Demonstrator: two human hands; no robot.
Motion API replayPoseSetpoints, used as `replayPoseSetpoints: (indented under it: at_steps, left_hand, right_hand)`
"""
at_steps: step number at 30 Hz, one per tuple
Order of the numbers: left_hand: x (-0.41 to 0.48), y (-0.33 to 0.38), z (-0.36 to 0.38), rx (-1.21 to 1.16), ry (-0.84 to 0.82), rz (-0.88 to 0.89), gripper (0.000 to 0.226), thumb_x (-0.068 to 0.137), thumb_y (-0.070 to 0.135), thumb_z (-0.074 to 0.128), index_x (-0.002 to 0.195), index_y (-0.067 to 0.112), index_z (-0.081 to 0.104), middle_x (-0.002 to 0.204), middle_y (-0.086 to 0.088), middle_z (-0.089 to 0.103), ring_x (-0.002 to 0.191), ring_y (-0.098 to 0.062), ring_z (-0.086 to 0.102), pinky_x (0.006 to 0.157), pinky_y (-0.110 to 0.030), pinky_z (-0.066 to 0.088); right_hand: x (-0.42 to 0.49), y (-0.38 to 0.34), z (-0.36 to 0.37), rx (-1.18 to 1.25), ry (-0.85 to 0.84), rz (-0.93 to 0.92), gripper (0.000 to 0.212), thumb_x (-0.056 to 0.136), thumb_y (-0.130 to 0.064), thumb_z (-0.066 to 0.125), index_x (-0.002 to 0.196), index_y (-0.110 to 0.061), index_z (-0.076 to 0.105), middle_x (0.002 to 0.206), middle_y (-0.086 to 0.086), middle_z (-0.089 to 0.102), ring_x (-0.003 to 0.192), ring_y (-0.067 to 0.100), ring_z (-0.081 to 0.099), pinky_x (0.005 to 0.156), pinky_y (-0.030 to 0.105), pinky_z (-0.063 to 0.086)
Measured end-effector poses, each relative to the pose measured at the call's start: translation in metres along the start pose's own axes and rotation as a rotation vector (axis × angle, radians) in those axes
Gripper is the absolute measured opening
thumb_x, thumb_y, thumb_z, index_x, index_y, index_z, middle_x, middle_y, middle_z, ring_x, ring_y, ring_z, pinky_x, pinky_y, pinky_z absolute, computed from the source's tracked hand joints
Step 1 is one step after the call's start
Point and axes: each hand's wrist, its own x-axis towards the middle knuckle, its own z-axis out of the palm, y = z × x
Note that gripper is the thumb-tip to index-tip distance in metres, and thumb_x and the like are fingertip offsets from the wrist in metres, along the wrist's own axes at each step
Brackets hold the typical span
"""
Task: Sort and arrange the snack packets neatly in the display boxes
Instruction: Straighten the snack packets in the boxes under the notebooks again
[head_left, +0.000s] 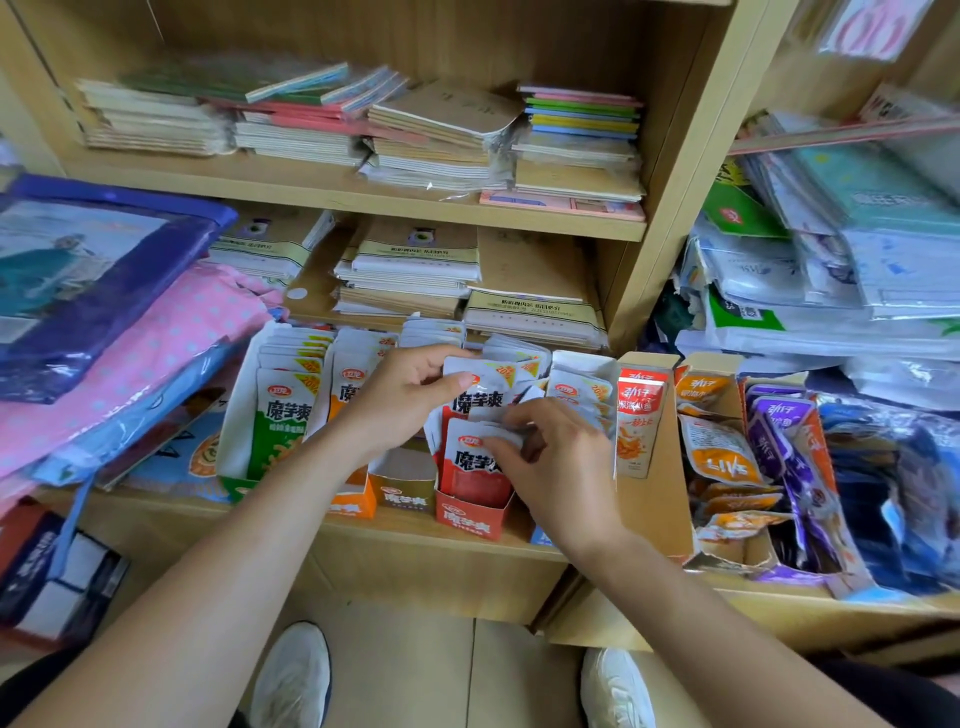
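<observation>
Both hands are working at mid-frame: the left hand (410, 400) is pinching the top of the rear red packet (480, 397), and the right hand (550, 462) is pinching the white upper edge of the front red packet (472, 462), which is standing in the red box (470, 514). Four small boxes (402, 488) are showing along the shelf (415, 535); the left forearm is hiding most of the orange box (356, 506).

The orange box (353, 505) is mostly hidden behind the left forearm (270, 519) (its packets (347, 382) too); both shoes (293, 675) are cropped.
</observation>
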Motion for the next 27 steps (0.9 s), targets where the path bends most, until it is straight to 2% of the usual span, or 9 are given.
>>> replayPoseSetpoints:
  at_steps: [3, 5, 9, 10, 12, 15, 17, 22, 27]
  left_hand:
    - [-0.006, 0.004, -0.003, -0.057, -0.049, -0.078, 0.022, 0.097, 0.024, 0.065, 0.116, 0.035, 0.068, 0.107, 0.017, 0.074, 0.110, -0.004, 0.066, 0.096, -0.025, 0.048]
    - [-0.014, 0.005, -0.004, -0.072, -0.099, -0.106, 0.046, 0.085, 0.042, 0.072, 0.130, 0.037, 0.062, 0.114, 0.018, 0.071, 0.112, -0.002, 0.064, 0.098, -0.027, 0.048]
    - [-0.041, -0.008, 0.005, 0.121, -0.021, -0.095, 0.097, 0.059, 0.076, 0.079, 0.144, 0.052, 0.039, 0.139, 0.022, 0.055, 0.129, -0.004, 0.053, 0.103, -0.042, 0.050]
    - [-0.047, -0.012, 0.009, 0.207, 0.038, -0.106, 0.099, 0.057, 0.077, 0.079, 0.144, 0.050, 0.039, 0.139, 0.023, 0.054, 0.127, -0.004, 0.054, 0.100, -0.042, 0.052]
    - [-0.054, -0.017, 0.017, 0.330, 0.159, -0.113, 0.089, 0.061, 0.073, 0.077, 0.138, 0.040, 0.050, 0.130, 0.020, 0.061, 0.111, -0.004, 0.062, 0.092, -0.041, 0.056]
    - [-0.050, -0.025, 0.020, 0.337, 0.253, -0.044, 0.052, 0.075, 0.056, 0.080, 0.117, 0.027, 0.070, 0.099, 0.012, 0.073, 0.085, -0.007, 0.069, 0.078, -0.044, 0.058]
    - [-0.044, -0.030, 0.019, 0.294, 0.262, -0.014, 0.033, 0.081, 0.046, 0.080, 0.106, 0.025, 0.074, 0.085, 0.008, 0.074, 0.076, -0.012, 0.071, 0.071, -0.047, 0.058]
    - [-0.040, -0.032, 0.020, 0.275, 0.269, 0.049, 0.015, 0.088, 0.037, 0.074, 0.097, 0.027, 0.078, 0.080, 0.008, 0.075, 0.075, -0.015, 0.072, 0.067, -0.048, 0.058]
    - [-0.038, -0.021, 0.016, 0.296, 0.328, 0.140, 0.011, 0.092, 0.024, 0.072, 0.097, 0.031, 0.078, 0.080, 0.011, 0.075, 0.074, -0.014, 0.070, 0.064, -0.049, 0.056]
  right_hand:
    - [0.000, -0.001, -0.008, 0.062, -0.035, 0.025, 0.046, 0.072, -0.032, 0.090, 0.105, -0.023, 0.060, 0.104, -0.011, 0.052, 0.075, -0.003, 0.057, 0.063, 0.009, 0.044]
    - [0.008, -0.002, -0.022, 0.093, -0.114, 0.006, 0.065, 0.067, -0.035, 0.093, 0.120, -0.026, 0.057, 0.111, -0.010, 0.047, 0.088, -0.008, 0.052, 0.071, 0.004, 0.041]
    - [0.037, 0.012, -0.051, 0.135, -0.453, 0.072, 0.095, 0.067, -0.048, 0.089, 0.148, -0.031, 0.042, 0.134, -0.013, 0.048, 0.124, 0.001, 0.042, 0.098, 0.019, 0.041]
    - [0.045, 0.018, -0.056, 0.134, -0.518, 0.089, 0.089, 0.071, -0.045, 0.088, 0.147, -0.032, 0.044, 0.137, -0.014, 0.050, 0.128, 0.005, 0.043, 0.100, 0.025, 0.042]
    - [0.056, 0.027, -0.058, 0.136, -0.561, 0.088, 0.067, 0.082, -0.030, 0.081, 0.142, -0.028, 0.051, 0.137, -0.013, 0.055, 0.125, 0.005, 0.048, 0.092, 0.018, 0.043]
    - [0.067, 0.036, -0.050, -0.026, -0.396, -0.009, 0.043, 0.088, -0.018, 0.074, 0.130, -0.020, 0.063, 0.125, -0.007, 0.063, 0.107, 0.005, 0.056, 0.079, 0.001, 0.038]
    - [0.070, 0.040, -0.042, -0.112, -0.319, -0.034, 0.034, 0.087, -0.018, 0.077, 0.120, -0.016, 0.068, 0.111, -0.005, 0.069, 0.095, 0.005, 0.059, 0.076, 0.000, 0.040]
    - [0.077, 0.048, -0.031, -0.111, -0.311, -0.016, 0.032, 0.079, -0.017, 0.084, 0.105, -0.014, 0.066, 0.091, -0.007, 0.065, 0.083, 0.014, 0.064, 0.073, 0.030, 0.056]
    - [0.078, 0.044, -0.034, -0.024, -0.338, 0.000, 0.013, 0.081, -0.012, 0.081, 0.080, -0.020, 0.071, 0.076, -0.014, 0.066, 0.072, -0.003, 0.061, 0.066, 0.011, 0.046]
